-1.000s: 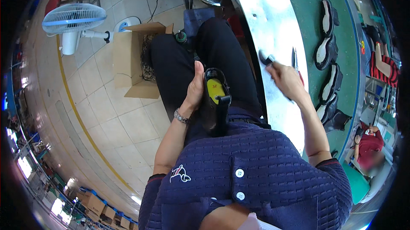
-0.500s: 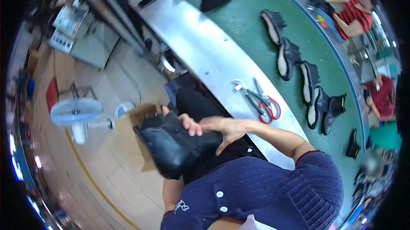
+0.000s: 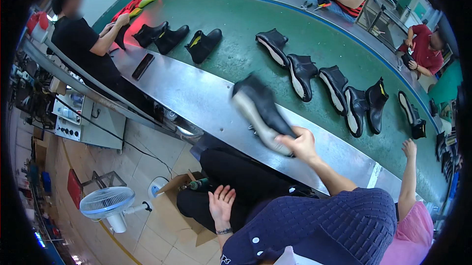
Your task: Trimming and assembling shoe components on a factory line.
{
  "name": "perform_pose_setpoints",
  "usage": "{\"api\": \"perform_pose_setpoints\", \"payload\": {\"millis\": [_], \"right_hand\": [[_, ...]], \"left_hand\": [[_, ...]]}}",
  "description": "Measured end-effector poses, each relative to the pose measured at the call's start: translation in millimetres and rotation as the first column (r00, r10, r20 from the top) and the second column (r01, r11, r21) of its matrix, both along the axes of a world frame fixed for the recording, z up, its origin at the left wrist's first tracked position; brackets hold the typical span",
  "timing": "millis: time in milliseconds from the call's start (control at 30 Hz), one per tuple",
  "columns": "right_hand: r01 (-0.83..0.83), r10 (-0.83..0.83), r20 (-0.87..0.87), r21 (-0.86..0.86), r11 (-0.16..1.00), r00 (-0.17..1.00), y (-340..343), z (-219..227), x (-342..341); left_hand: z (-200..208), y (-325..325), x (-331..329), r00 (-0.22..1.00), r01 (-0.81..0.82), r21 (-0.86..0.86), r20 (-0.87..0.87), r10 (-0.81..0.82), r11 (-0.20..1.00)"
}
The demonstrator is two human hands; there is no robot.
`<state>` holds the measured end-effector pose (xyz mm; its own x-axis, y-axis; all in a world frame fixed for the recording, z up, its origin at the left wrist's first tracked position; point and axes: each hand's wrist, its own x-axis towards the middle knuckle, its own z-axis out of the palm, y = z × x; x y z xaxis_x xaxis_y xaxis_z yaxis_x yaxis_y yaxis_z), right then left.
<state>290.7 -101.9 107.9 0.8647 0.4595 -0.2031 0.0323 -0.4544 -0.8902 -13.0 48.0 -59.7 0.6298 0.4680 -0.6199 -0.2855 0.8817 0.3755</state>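
Observation:
My right hand (image 3: 300, 144) grips a black ankle boot (image 3: 265, 107) by one end. The boot is tilted and smeared by motion above the steel ledge (image 3: 196, 96), its pale sole turned toward me. My left hand (image 3: 222, 206) is over my lap beside my dark trousers, palm up, fingers apart and holding nothing. Beyond the ledge, several black boots lie on the green belt (image 3: 231, 58); the nearest to the held one is a boot on its side (image 3: 301, 75). The scissors are not distinguishable behind the held boot.
A phone (image 3: 142, 66) lies on the ledge. Below on the left are a fan (image 3: 107, 201) and a cardboard box (image 3: 172, 201). A co-worker in black (image 3: 78, 43) handles something at the belt's far left; a pink-sleeved arm (image 3: 409, 181) reaches over the belt at right.
The boot has gone from my lap up over the ledge in my right hand. My left hand has let go of it. The view has swung toward the belt.

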Motion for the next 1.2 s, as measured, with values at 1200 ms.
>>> {"api": "perform_pose_setpoints", "payload": {"millis": [1200], "right_hand": [[-0.28,0.215,0.656,-0.006,0.96,0.723,380.1,-129.5,226.1]], "left_hand": [[15.5,-15.0,-8.7,0.967,-0.126,0.059,-0.214,0.136,0.99]]}}
